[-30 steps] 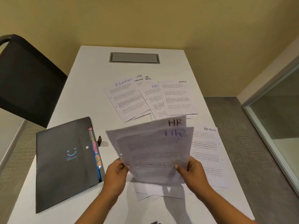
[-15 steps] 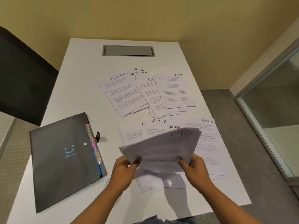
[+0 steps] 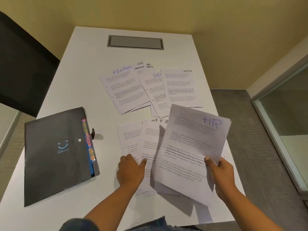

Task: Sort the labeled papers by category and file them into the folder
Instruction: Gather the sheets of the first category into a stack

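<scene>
Right hand [image 3: 222, 172] closed on the lower right edge of a small stack of sheets marked HR [image 3: 191, 147], thumb on top, fingers beneath; the stack is lifted off the table and tilted, top edge away from the person. Left hand [image 3: 131, 170] lies palm down, fingers loosely spread, on the near loose papers [image 3: 133, 139] lying flat on the white table [image 3: 83, 72]; it grips nothing visible. Farther back, a fanned group of papers [image 3: 126, 90] with handwritten headings: FINANCE, HR, ADMIN readable, others partly covered. Dark folder [image 3: 55, 155] lies closed at the left of the table, apart from the papers, coloured index tabs showing along its right edge, one reading HR. Grey cable hatch [image 3: 135, 42] at the table's far end. Dark chair [image 3: 23, 64] at left.
</scene>
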`<state>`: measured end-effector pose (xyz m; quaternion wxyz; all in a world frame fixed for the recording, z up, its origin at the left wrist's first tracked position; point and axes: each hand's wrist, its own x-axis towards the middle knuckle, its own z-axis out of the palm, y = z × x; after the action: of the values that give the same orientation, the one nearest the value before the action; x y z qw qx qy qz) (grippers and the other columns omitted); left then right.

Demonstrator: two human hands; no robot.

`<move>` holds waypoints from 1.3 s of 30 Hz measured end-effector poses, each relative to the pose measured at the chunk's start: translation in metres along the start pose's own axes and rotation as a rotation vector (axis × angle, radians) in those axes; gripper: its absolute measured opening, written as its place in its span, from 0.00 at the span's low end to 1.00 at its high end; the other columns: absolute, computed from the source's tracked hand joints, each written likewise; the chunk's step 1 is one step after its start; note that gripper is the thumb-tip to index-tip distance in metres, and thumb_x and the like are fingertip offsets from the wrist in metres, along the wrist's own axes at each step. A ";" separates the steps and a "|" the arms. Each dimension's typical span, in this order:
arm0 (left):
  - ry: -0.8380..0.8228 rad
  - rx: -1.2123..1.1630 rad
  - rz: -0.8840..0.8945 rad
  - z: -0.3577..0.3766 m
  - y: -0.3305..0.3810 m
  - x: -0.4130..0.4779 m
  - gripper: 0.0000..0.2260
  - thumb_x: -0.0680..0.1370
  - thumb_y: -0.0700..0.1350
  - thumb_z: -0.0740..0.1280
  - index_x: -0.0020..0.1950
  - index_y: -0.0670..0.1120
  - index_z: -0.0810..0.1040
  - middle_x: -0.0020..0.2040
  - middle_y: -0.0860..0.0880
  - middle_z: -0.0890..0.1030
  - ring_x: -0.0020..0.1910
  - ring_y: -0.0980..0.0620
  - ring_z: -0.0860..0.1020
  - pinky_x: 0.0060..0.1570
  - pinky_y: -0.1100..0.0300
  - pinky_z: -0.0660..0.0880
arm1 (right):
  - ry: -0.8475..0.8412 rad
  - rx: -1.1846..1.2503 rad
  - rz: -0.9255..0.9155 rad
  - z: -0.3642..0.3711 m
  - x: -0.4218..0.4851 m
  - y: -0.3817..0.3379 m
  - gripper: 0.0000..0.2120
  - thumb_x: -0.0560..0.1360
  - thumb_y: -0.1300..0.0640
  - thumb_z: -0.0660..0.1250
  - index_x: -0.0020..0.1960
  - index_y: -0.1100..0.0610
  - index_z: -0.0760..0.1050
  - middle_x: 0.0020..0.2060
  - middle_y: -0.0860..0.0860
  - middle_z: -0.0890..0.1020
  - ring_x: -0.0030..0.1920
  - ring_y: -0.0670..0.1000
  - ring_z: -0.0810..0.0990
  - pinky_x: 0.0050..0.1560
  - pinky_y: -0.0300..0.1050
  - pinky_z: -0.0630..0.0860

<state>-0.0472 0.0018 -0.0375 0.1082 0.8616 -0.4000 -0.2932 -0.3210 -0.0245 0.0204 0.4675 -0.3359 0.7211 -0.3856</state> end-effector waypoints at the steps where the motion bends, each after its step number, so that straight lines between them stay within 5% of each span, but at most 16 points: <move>1: 0.006 0.099 0.002 0.007 0.005 -0.003 0.28 0.74 0.66 0.64 0.63 0.46 0.71 0.60 0.46 0.74 0.58 0.46 0.75 0.51 0.52 0.77 | 0.000 0.007 0.023 -0.005 0.006 0.002 0.04 0.77 0.61 0.70 0.50 0.53 0.81 0.47 0.52 0.86 0.48 0.57 0.84 0.54 0.54 0.80; 5: 0.030 0.197 -0.028 0.032 0.015 -0.011 0.30 0.70 0.66 0.69 0.62 0.47 0.68 0.60 0.46 0.72 0.57 0.47 0.74 0.49 0.54 0.77 | -0.013 0.019 0.064 -0.029 0.028 0.007 0.04 0.78 0.62 0.70 0.51 0.55 0.80 0.47 0.52 0.85 0.48 0.55 0.84 0.57 0.53 0.78; 9: -0.087 -0.134 -0.097 0.035 0.017 -0.006 0.25 0.70 0.53 0.76 0.58 0.45 0.69 0.57 0.47 0.77 0.53 0.44 0.79 0.45 0.54 0.77 | -0.013 0.027 0.070 -0.049 0.047 0.005 0.06 0.78 0.64 0.68 0.55 0.57 0.80 0.45 0.51 0.84 0.46 0.52 0.83 0.56 0.51 0.76; 16: -0.034 -0.240 -0.224 0.005 -0.031 0.000 0.11 0.76 0.48 0.71 0.55 0.45 0.79 0.54 0.44 0.83 0.48 0.45 0.79 0.48 0.54 0.78 | -0.037 0.020 0.098 -0.062 0.075 0.013 0.13 0.78 0.64 0.68 0.62 0.62 0.79 0.51 0.57 0.83 0.54 0.59 0.82 0.64 0.57 0.75; 19: 0.038 -0.192 -0.326 -0.002 -0.051 -0.003 0.15 0.75 0.51 0.72 0.56 0.44 0.77 0.56 0.43 0.82 0.48 0.44 0.79 0.47 0.52 0.78 | -0.044 0.012 0.103 -0.060 0.074 0.012 0.12 0.78 0.64 0.68 0.61 0.60 0.79 0.49 0.55 0.84 0.53 0.59 0.83 0.64 0.57 0.76; 25: 0.123 -0.088 -0.423 0.006 -0.013 0.001 0.42 0.60 0.66 0.77 0.62 0.42 0.69 0.59 0.41 0.73 0.57 0.40 0.75 0.48 0.44 0.79 | -0.032 0.020 0.123 -0.048 0.064 0.010 0.12 0.79 0.63 0.67 0.62 0.60 0.78 0.49 0.54 0.84 0.53 0.60 0.82 0.63 0.56 0.76; 33: -0.026 -0.445 -0.403 0.022 0.002 0.012 0.26 0.62 0.46 0.82 0.54 0.44 0.73 0.51 0.46 0.82 0.44 0.44 0.81 0.42 0.50 0.82 | -0.003 -0.036 0.111 -0.035 0.052 0.014 0.10 0.78 0.60 0.69 0.60 0.56 0.80 0.52 0.54 0.85 0.53 0.59 0.84 0.62 0.61 0.77; 36: -0.010 -0.412 -0.378 0.020 -0.001 0.013 0.21 0.64 0.48 0.80 0.52 0.45 0.78 0.51 0.46 0.83 0.45 0.45 0.82 0.44 0.48 0.82 | 0.002 -0.040 0.118 -0.030 0.049 0.012 0.11 0.78 0.60 0.69 0.61 0.57 0.80 0.52 0.54 0.85 0.54 0.59 0.83 0.62 0.61 0.77; 39: 0.085 -0.104 -0.358 0.019 0.008 0.006 0.34 0.62 0.60 0.79 0.59 0.45 0.72 0.58 0.45 0.74 0.57 0.43 0.76 0.52 0.47 0.78 | -0.001 -0.035 0.121 -0.026 0.044 0.012 0.11 0.79 0.60 0.69 0.61 0.58 0.80 0.51 0.54 0.84 0.54 0.60 0.83 0.61 0.58 0.77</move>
<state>-0.0607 -0.0070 -0.0517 0.1156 0.9238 -0.2198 -0.2915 -0.3614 -0.0495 -0.0009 0.4843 -0.2999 0.7466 -0.3436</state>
